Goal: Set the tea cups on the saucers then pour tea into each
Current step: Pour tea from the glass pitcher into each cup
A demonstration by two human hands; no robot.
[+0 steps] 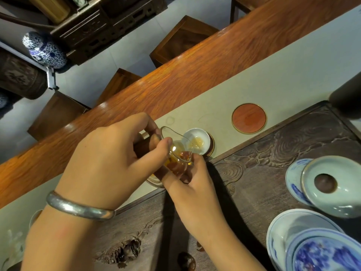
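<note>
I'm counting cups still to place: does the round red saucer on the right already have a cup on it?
No. The red saucer lies bare on the runner, while the only white cup sits on another saucer to its left.

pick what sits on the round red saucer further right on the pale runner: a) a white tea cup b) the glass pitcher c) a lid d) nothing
d: the red saucer shows its whole bare face, while the only white tea cup stands on another saucer to its left, where the glass pitcher, held by the left hand and right hand, is tipped with tea running into that cup.
</note>
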